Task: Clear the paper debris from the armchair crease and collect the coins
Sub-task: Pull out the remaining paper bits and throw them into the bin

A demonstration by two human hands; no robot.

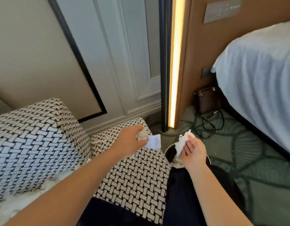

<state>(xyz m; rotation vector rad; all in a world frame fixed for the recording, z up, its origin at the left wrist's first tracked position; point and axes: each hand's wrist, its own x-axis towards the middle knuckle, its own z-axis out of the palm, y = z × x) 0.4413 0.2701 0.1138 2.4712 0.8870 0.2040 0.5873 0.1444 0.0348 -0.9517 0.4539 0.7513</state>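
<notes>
The armchair (35,144) has a black-and-white woven pattern and fills the lower left. My left hand (131,139) hovers over its right armrest (134,173), closed on a crumpled wad of paper (143,133) and a flat printed slip (153,141). To the right of the armrest, my right hand (192,152) pinches a torn white paper piece (183,140) above a round black bin (171,154) with white scraps inside. White paper debris (48,181) lies along the seat crease at the lower left. No coins are visible.
A bed with white linen (258,75) stands at the right. A dark brown handbag (206,100) and black cables (207,123) lie on the green carpet near a lit vertical lamp strip (175,70). Panelled wall stands behind the chair.
</notes>
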